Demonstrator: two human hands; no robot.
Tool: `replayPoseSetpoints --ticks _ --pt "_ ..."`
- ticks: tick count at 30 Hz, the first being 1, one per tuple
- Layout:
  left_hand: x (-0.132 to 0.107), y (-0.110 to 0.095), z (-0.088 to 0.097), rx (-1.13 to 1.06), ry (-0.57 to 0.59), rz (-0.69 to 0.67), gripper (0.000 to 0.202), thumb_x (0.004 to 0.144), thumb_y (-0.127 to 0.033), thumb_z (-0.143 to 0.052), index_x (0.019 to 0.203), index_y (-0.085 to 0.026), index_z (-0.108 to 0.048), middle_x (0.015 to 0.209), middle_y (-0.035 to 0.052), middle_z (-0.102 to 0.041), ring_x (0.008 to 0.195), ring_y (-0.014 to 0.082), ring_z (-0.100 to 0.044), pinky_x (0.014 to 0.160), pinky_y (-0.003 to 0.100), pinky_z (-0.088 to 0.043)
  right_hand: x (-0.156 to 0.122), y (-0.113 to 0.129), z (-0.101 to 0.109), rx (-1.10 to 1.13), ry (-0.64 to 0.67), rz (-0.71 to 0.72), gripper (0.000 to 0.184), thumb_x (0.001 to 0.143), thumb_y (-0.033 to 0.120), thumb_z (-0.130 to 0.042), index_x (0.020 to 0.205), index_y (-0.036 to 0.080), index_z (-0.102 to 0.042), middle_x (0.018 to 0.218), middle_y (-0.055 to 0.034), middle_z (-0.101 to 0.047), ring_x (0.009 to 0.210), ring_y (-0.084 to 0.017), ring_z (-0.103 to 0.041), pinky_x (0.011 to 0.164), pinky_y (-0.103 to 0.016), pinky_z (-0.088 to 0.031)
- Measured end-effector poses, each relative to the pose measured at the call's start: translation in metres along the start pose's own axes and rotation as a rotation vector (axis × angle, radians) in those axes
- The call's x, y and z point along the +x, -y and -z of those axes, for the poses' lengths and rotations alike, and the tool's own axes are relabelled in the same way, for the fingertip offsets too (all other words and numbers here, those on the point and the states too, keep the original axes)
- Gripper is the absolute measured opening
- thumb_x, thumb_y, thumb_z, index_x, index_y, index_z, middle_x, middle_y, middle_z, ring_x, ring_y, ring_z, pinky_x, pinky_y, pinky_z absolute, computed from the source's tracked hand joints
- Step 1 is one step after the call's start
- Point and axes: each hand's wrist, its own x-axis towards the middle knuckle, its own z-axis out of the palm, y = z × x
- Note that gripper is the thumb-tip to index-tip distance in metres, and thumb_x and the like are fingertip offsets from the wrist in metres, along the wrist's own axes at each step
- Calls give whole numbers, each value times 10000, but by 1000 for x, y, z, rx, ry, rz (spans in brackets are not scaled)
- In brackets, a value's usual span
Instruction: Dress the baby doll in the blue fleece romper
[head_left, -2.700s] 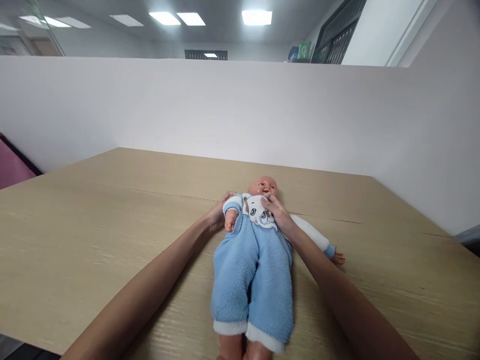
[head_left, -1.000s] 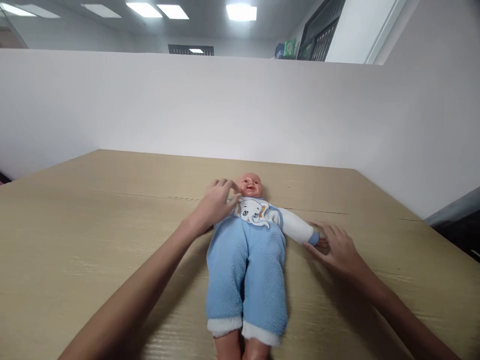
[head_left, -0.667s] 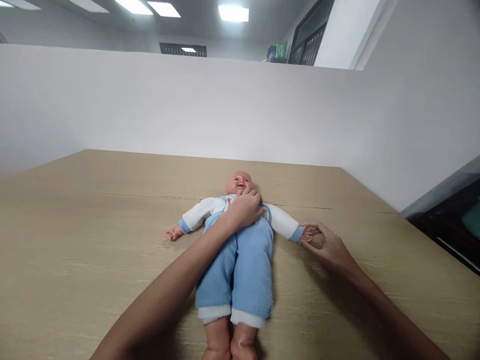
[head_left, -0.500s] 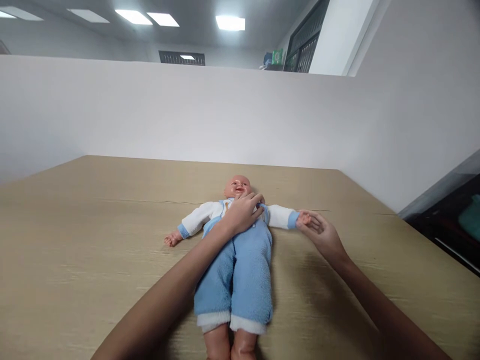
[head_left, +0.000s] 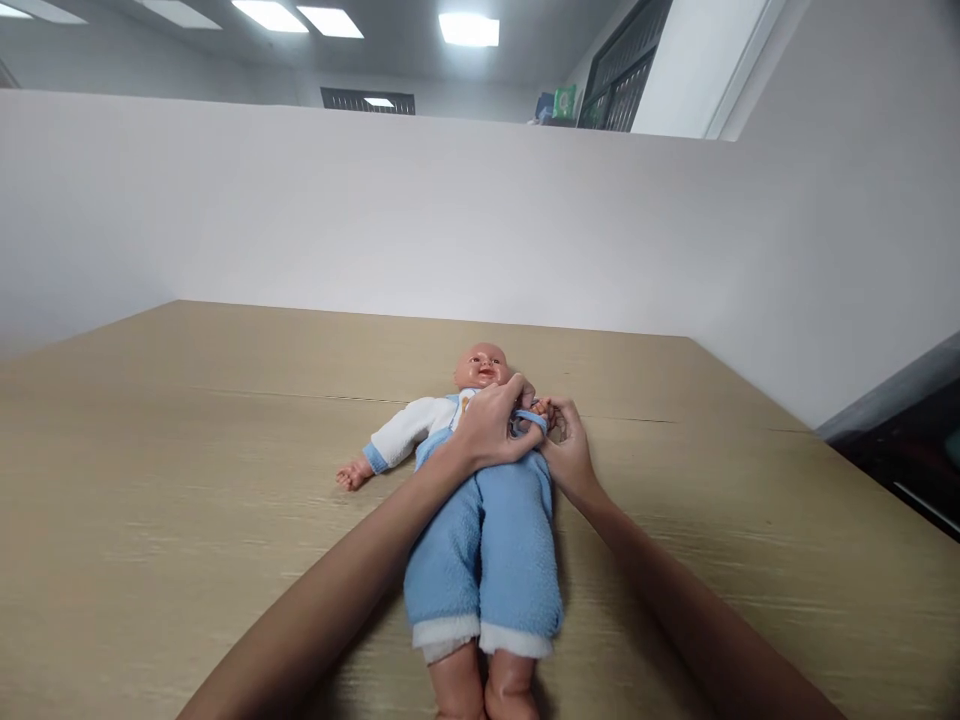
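Note:
A baby doll [head_left: 481,545] in a light blue fleece romper with white sleeves lies on its back on the wooden table [head_left: 187,480], head away from me. My left hand [head_left: 491,428] rests curled on the doll's chest, fingers gripping the blue strap of the romper. My right hand [head_left: 568,447] is closed around the doll's arm, which is folded in against its shoulder. The doll's other arm [head_left: 390,445] lies stretched out to the left, its small hand on the tabletop. The bare legs [head_left: 484,685] reach the bottom edge of the view.
A white partition wall [head_left: 450,220] closes off the back and right side of the table. A dark object [head_left: 907,440] sits beyond the table's right edge. A seam runs across the tabletop behind the doll's head.
My right hand has brought the doll's outstretched arm in from the right to its shoulder. My left hand stays on the chest and now grips the strap.

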Motion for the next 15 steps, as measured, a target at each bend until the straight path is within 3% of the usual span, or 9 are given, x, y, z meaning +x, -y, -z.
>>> replayPoseSetpoints --ticks 3,6,8,11,13,15 --pt "3 3 -5 -62 -15 65 223 828 -282 -644 974 -248 -479 844 -15 -582 757 183 -535 716 316 -396 -5 11 9 -46 116 80 186 1013 365 -629 1160 273 -696 1144 -73 -627 1091 -266 -599 985 -438 -502" --pt "8 15 -12 -192 4 214 125 861 -269 -602 948 -240 -516 814 -32 -579 738 162 -535 698 295 -397 -10 21 15 -41 164 93 270 1085 397 -486 1088 266 -722 1168 -85 -582 1132 -273 -583 1025 -453 -473" --pt "10 25 -17 -235 2 332 94 876 -288 -597 924 -231 -539 806 -36 -586 742 157 -542 698 289 -397 -13 25 15 -14 157 57 282 1078 430 -517 1022 262 -737 1148 -83 -590 1125 -273 -587 1045 -450 -464" --pt "12 35 -22 -183 27 399 149 865 -348 -645 883 -221 -569 799 -36 -599 763 163 -555 700 295 -384 -13 24 9 198 110 -123 268 1040 477 -604 927 260 -714 1014 -57 -643 1036 -257 -620 1033 -432 -485" --pt "13 38 -21 -141 87 412 218 876 -414 -658 836 -219 -570 768 -36 -592 755 169 -556 687 304 -367 -12 19 5 414 51 -295 290 1028 522 -602 911 264 -662 927 -31 -644 951 -237 -631 991 -414 -513" --pt "14 39 -20 -123 171 438 300 892 -477 -647 776 -216 -554 729 -34 -576 730 173 -546 670 312 -351 -10 12 3 466 -14 -401 322 1014 579 -578 929 270 -617 903 -15 -631 903 -224 -627 947 -398 -534"
